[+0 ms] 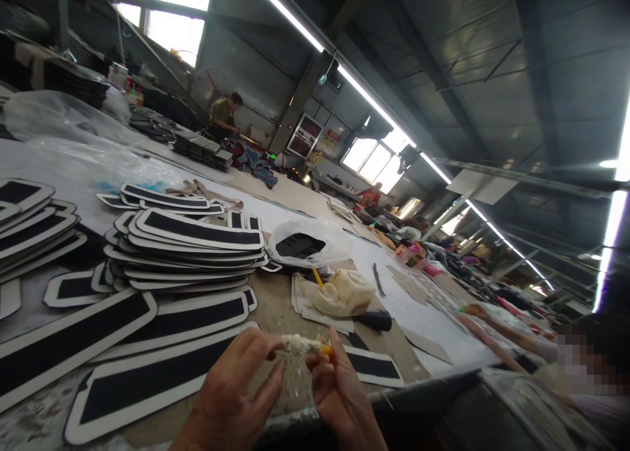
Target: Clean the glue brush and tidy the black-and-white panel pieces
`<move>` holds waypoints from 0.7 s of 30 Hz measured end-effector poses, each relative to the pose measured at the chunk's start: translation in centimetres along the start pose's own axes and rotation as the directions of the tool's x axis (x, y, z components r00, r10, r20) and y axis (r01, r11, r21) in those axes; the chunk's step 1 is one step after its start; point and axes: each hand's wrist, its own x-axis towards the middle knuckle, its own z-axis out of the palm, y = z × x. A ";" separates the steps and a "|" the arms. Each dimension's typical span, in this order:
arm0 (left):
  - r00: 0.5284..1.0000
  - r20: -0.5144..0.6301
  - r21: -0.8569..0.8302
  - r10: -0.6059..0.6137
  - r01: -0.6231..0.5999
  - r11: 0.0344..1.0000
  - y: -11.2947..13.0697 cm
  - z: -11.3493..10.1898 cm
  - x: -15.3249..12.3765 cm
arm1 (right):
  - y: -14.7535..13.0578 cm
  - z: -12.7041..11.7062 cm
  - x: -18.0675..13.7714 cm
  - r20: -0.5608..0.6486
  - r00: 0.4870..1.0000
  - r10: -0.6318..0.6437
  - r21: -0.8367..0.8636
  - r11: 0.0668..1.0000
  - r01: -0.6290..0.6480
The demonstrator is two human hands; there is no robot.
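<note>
My right hand (pixel 331 379) is closed round the orange handle of a small brush (pixel 298 346); its head is pale and crusted with dried matter. At the tip of that head are the fingertips of my left hand (pixel 243 382), with the thumb apart below them. Behind the hands, a glue-stained plastic container (pixel 347 290) with a yellow stick (pixel 317 278) in it rests on layered card. Flat black panels with white borders (pixel 162 372) lie to the left, and another such panel (pixel 371 365) is partly behind my right hand.
A tall stack of bordered panels (pixel 191 247) stands at left, with more at the far left edge (pixel 29 228). Clear plastic film (pixel 83 155) and a bag (pixel 315 237) lie behind. A co-worker's arm (pixel 506 333) reaches in at right; another person (pixel 224 116) works farther back.
</note>
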 end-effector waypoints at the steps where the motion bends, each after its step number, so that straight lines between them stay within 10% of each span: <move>1: 1.000 0.001 0.004 0.019 -0.019 1.000 0.0 0.0 0.1 | 0.2 0.0 0.0 -0.006 1.000 -0.017 -0.007 1.000 0.017; 13: 0.973 0.140 0.265 0.185 -0.216 0.940 -1.0 -1.4 -0.6 | 2.5 1.1 -1.7 -0.104 0.994 -0.020 -0.036 0.999 0.016; 21: 0.981 0.040 0.366 0.189 -0.191 0.911 -2.8 -2.1 -0.2 | 1.7 -0.1 -2.3 -0.098 0.934 -0.343 -0.115 0.936 0.332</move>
